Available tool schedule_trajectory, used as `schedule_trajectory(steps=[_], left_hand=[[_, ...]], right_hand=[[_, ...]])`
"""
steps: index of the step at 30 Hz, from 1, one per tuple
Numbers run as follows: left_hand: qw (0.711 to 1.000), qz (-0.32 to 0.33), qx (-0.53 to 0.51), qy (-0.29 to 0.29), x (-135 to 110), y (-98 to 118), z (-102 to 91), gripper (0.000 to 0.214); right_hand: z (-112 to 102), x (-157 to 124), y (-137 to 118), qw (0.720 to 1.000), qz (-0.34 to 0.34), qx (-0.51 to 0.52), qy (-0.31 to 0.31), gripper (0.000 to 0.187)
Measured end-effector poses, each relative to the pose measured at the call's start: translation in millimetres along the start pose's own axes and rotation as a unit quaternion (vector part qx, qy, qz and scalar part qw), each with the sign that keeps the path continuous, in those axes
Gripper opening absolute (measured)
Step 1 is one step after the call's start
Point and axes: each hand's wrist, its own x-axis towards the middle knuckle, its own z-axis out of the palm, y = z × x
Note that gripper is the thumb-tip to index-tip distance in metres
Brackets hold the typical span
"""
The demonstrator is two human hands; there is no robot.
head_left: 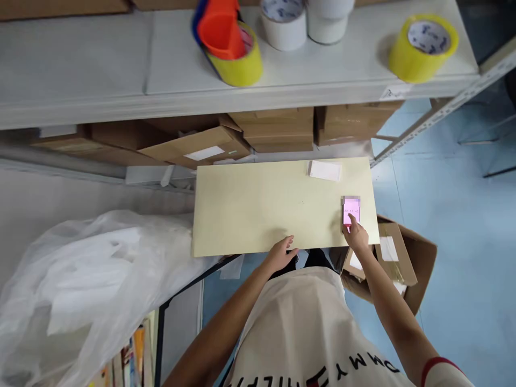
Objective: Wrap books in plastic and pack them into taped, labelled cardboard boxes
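The right hand (355,235) has one finger on or just over a phone (352,205), lying near the right end of the table (250,209); whether it grips the phone I cannot tell. The left hand (281,254), fingers loosely spread, holds nothing at the front edge. The phone's screen is pink, red low down, its digits too small to read, its top pixelated. The shirt (298,317) shows "MMY", other letters cut off.

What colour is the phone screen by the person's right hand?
The phone screen is mostly pink, seen in the head view.
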Motion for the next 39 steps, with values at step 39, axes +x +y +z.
schedule_trajectory(steps=[39], left_hand=[[0.839, -0.215, -0.278, 0.416, -361.4, -270.4, 15.2, 0.071]], right_hand=[[155.0, -249.9, -414.2, 0.592, -0.692, -0.13, -0.392, 0.038]])
